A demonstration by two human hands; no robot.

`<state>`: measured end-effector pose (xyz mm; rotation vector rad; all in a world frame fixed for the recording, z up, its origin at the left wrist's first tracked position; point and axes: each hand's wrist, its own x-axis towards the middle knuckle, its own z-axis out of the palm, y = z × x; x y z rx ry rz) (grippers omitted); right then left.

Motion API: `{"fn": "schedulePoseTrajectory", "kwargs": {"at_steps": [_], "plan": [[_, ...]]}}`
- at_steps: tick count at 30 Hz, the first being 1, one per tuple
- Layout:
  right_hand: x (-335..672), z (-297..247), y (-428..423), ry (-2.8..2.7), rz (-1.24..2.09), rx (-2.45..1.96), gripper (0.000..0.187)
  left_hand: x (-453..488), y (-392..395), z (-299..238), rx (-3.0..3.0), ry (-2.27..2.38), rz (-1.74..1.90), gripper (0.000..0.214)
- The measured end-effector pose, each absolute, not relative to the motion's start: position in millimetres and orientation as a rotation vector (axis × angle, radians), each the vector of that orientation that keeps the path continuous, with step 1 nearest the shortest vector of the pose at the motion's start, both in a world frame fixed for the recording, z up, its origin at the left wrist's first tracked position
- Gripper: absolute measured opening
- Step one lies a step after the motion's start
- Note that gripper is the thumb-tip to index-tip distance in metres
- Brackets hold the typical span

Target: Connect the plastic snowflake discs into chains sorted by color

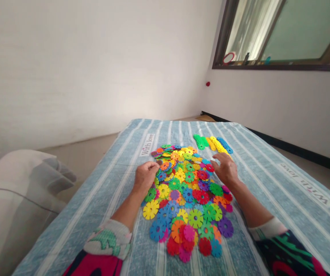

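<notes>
A wide pile of plastic snowflake discs in many colours lies on the striped cloth, notched round their edges and overlapping. At the pile's left edge is my left hand, its fingers pinched together. A brown disc shows right by its fingertips; whether it is held cannot be made out. My right hand hovers at the right edge with thumb and fingers apart and nothing seen between them. Nearest to its thumb is a red disc. Beyond it lie rows of discs sorted by colour: green, yellow and blue.
A blue and white striped cloth with printed lettering covers the table. Pale draped fabric stands at the left. White walls rise behind, and a dark-framed window is at upper right, with a small round mirror on its sill.
</notes>
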<state>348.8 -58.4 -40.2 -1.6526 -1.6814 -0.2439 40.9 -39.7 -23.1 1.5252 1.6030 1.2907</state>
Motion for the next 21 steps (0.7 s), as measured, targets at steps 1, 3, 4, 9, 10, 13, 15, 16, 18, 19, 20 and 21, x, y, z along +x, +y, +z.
{"fn": "schedulePoseTrajectory", "kwargs": {"at_steps": [1,3,4,9,10,13,15,16,18,19,20,21], "plan": [[337,-38,-61,-1.771,-0.206,-1.564,0.016,41,-40,-23,1.526,1.601,1.291,0.021],[315,-34,-68,-1.933,-0.127,-1.413,0.013,41,-40,-24,1.53,1.597,1.295,0.021],[305,-30,-72,-2.01,-0.085,-1.351,0.011,41,-40,-24,1.535,1.596,1.297,0.022],[269,-4,-96,-2.402,0.149,-1.138,0.004,40,-38,-27,1.578,1.599,1.291,0.022],[264,1,-102,-2.476,0.19,-1.113,0.004,40,-38,-28,1.585,1.596,1.29,0.022],[253,12,-116,-2.64,0.25,-1.076,0.004,40,-38,-29,1.588,1.586,1.292,0.022],[248,16,-123,-2.696,0.225,-1.083,0.007,40,-38,-29,1.579,1.587,1.292,0.021],[246,17,-126,-2.711,0.204,-1.102,0.01,41,-39,-29,1.576,1.587,1.289,0.021],[244,17,-129,-2.731,0.174,-1.162,0.014,41,-39,-28,1.573,1.586,1.287,0.02],[243,17,-130,-2.738,0.17,-1.192,0.014,41,-39,-28,1.573,1.584,1.286,0.02],[242,17,-130,-2.74,0.172,-1.214,0.014,41,-39,-27,1.575,1.582,1.284,0.02],[242,17,-130,-2.74,0.176,-1.229,0.014,41,-39,-27,1.577,1.58,1.282,0.02]]}}
